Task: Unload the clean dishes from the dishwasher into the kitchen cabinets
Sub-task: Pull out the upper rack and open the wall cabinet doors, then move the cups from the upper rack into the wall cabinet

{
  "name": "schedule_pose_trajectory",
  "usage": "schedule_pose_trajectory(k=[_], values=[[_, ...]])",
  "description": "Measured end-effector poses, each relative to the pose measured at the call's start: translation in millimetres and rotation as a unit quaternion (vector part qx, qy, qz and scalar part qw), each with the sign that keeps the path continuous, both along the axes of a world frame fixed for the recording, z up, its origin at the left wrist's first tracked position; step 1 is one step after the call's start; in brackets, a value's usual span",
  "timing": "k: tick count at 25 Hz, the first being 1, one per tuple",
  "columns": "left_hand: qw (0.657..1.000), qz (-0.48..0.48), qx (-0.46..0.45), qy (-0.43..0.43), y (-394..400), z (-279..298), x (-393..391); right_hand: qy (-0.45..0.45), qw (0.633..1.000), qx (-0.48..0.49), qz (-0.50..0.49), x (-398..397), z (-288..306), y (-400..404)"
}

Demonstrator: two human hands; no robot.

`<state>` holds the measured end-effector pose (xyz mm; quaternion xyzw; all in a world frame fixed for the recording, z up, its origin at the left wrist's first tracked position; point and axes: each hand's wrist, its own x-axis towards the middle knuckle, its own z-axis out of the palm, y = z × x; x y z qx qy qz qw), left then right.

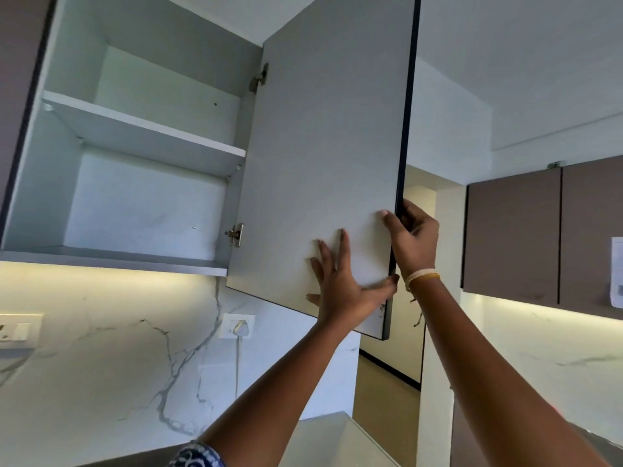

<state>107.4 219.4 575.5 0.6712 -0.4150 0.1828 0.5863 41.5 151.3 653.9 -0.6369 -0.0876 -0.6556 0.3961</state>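
No text is legible; the paper sheet (617, 276) on the brown cabinet at three o'clock is too blurred.

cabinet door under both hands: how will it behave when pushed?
The cabinet door is a flat rigid panel on two hinges, so it probably swings rather than flexes. The left hand presses flat and the right hand grips the edge; likely light.

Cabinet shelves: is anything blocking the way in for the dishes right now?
Nothing visible. The cabinet door is swung open to the right, with the left hand flat on its inner face and the right hand gripping its edge.
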Motion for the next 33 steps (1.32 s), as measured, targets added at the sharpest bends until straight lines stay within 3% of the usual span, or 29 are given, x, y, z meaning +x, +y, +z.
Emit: schedule_pose_trajectory(k=[3,6,9,13,19,24,33], values=[[0.998,0.034,0.024,-0.048,5.0,-9.2,-5.8,0.027,0.999,-0.010,-0.023,-2.6,-9.5,9.9],[0.970,0.127,0.056,-0.200,16.1,-49.5,-9.2,0.057,0.991,-0.037,-0.118,-8.8,-49.2,16.8],[0.927,0.165,0.099,-0.323,28.7,-105.8,5.9,0.111,0.965,-0.060,-0.232,-14.3,-111.0,8.2],[0.902,0.129,0.181,-0.369,38.1,-193.5,6.3,0.246,0.905,-0.089,-0.335,-29.2,-207.4,-2.1],[0.893,0.037,0.312,-0.322,18.8,-311.1,-20.8,0.451,0.801,-0.052,-0.391,-73.6,-369.7,-32.3],[0.852,-0.061,0.444,-0.270,-14.0,-428.0,-53.8,0.586,0.730,0.034,-0.351,-115.0,-506.5,-57.9],[0.794,-0.108,0.591,-0.091,-19.8,-604.0,-82.2,0.713,0.664,0.078,-0.211,-148.8,-695.2,-75.6]])
